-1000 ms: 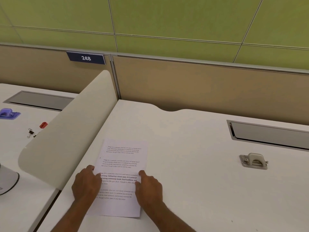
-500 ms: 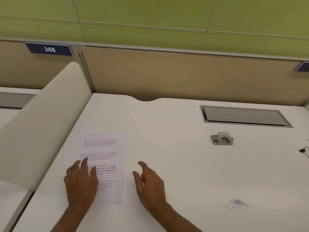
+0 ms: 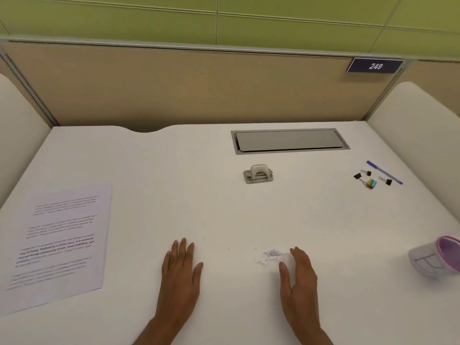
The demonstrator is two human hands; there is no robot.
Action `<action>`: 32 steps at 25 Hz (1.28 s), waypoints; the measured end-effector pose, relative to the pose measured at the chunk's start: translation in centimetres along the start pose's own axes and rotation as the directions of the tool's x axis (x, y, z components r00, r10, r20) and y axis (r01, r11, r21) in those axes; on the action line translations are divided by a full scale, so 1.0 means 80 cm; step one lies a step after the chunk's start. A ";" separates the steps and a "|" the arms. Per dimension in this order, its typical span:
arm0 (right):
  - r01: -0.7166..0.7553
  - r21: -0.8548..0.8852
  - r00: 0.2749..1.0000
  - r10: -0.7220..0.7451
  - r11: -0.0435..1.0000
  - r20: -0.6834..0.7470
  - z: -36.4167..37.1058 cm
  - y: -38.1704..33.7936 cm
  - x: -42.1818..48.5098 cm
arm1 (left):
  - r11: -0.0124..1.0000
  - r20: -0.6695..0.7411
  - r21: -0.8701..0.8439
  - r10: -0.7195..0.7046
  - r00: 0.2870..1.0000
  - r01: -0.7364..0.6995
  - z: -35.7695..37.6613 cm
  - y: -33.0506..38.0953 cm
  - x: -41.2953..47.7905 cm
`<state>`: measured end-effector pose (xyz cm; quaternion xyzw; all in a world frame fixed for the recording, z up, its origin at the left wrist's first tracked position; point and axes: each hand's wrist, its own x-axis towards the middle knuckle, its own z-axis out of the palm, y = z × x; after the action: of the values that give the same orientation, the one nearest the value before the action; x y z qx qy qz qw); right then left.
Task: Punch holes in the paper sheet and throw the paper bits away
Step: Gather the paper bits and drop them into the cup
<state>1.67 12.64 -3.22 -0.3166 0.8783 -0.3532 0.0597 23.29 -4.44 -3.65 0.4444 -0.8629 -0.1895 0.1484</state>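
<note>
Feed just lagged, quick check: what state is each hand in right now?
Left hand: open, fingers straight, holding nothing.
Right hand: open, holding nothing, just right of the small pile of pale paper bits.

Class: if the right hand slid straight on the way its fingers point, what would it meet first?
Likely bare desk: the paper bits lie just left of the fingertips of the right hand. Farther on it probably passes right of the hole punch and reaches the grey flap.

Head view, seemingly close, down onto desk (image 3: 174, 185)
</note>
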 end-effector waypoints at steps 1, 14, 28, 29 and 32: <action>-0.024 -0.028 0.999 0.025 0.999 0.038 -0.006 0.014 0.004 | 1.000 0.009 0.021 0.001 1.000 -0.001 0.009 0.011 0.001; 0.368 0.022 0.851 -0.346 0.930 0.396 0.017 0.014 0.027 | 0.953 0.193 0.121 0.253 0.948 -0.279 0.068 0.098 0.008; 0.377 -0.190 0.898 -0.308 0.906 0.314 0.022 0.013 0.019 | 0.990 0.010 -0.101 0.103 0.995 -0.101 0.070 0.109 -0.004; 0.346 -0.210 0.911 -0.275 0.914 0.306 0.026 0.008 0.030 | 0.990 0.022 -0.084 0.115 0.993 -0.112 0.072 0.109 -0.004; 0.303 -0.190 0.922 -0.237 0.934 0.306 0.035 0.006 0.054 | 0.988 0.045 -0.029 0.150 0.988 -0.149 0.077 0.112 -0.008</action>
<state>-1.12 8.66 -5.15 -0.4867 0.8440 -0.2044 0.0954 14.66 2.04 -5.07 0.3719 -0.8946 -0.1991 0.1473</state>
